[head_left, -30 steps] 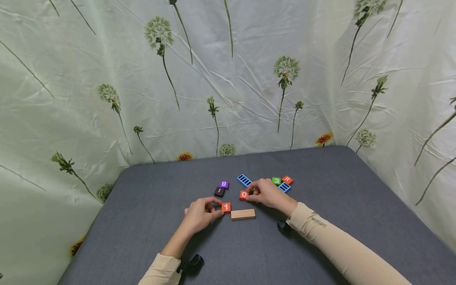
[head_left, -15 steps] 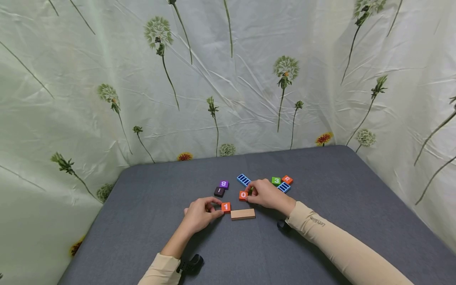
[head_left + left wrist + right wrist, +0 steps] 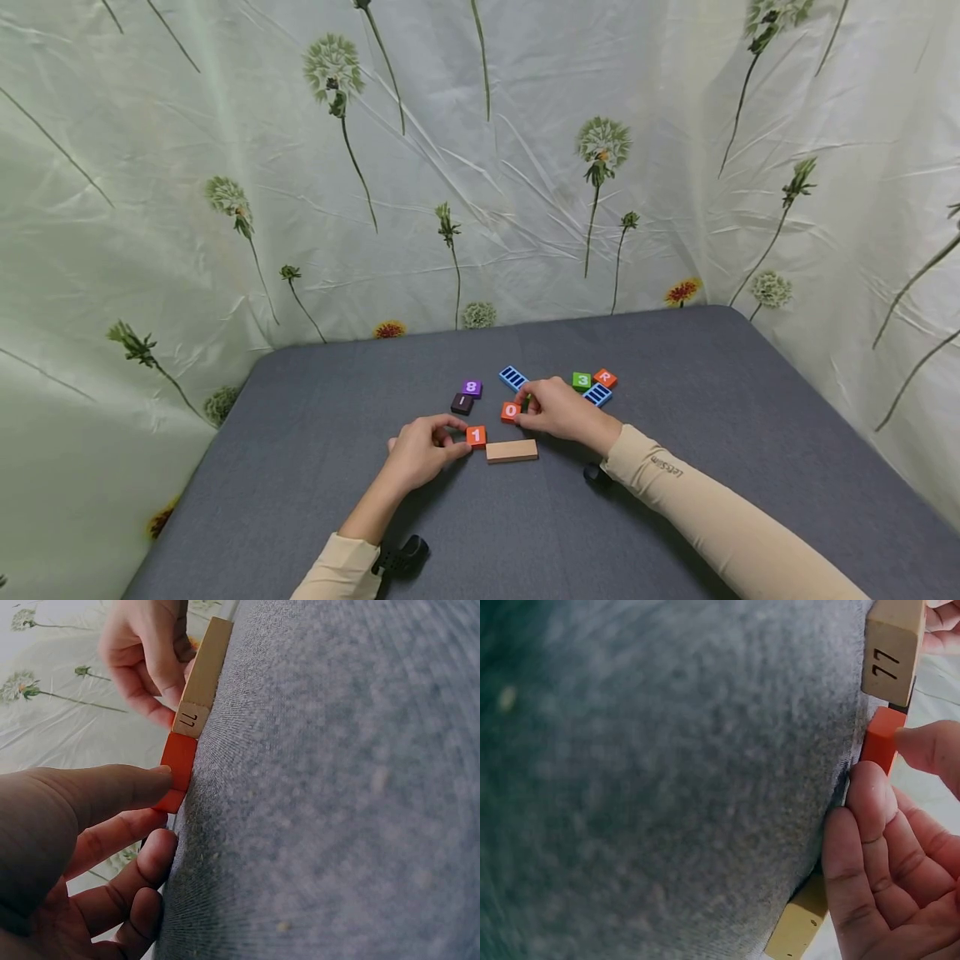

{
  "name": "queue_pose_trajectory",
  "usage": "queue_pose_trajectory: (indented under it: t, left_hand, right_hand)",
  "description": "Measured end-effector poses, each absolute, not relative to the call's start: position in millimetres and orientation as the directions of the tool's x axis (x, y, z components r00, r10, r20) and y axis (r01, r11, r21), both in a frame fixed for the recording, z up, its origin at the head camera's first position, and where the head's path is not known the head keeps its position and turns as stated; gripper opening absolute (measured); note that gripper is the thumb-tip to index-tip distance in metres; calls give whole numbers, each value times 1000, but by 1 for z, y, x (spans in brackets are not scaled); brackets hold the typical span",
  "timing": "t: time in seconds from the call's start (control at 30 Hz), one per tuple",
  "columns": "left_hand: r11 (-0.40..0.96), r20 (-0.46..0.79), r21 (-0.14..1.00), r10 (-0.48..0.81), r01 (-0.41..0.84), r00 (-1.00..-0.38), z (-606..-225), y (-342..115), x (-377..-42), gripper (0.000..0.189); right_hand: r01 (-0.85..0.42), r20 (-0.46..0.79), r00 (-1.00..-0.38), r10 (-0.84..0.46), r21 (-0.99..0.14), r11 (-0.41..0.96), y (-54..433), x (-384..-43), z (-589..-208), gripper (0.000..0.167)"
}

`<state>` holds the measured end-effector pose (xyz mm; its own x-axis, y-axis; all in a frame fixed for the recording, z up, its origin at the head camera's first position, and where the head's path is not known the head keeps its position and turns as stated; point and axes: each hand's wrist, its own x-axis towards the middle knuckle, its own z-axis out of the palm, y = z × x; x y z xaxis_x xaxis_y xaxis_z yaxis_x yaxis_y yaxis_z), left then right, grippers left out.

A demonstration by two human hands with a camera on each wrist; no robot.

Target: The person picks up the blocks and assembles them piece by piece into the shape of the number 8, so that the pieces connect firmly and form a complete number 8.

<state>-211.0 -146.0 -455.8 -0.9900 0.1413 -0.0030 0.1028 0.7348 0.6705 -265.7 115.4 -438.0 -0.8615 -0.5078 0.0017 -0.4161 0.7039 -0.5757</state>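
An orange number tile marked 1 lies flat on the grey table, left of a plain wooden block. My left hand pinches that tile between thumb and forefinger; the left wrist view shows the thumb on its side. Farther back, my right hand holds an orange tile marked 0 by its right edge. In the right wrist view the thumb presses this orange tile, other fingers curled below it. A green piece behind the right fingers is mostly hidden.
A purple tile marked 8 and a black tile lie behind the left hand. Beyond the right hand are a blue barred tile, a green 3 tile, an orange R tile and another blue tile.
The tile marked 0 has slid slightly left with my right hand. My left hand and the tile marked 1 have stayed in place.
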Motion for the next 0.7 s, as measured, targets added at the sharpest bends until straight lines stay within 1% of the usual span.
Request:
queue_pose_trajectory:
  t: [0.5,0.7]
  left_hand:
    - [727,-19,679,154,101,-988,-456,-141,-213,23]
    - [739,-33,670,125,71,-992,-456,-143,-212,23]
  right_hand:
    - [-438,22,-858,-513,-553,709,126,-266,-441,15]
    - [-475,42,-835,-549,-559,680,127,-267,-443,15]
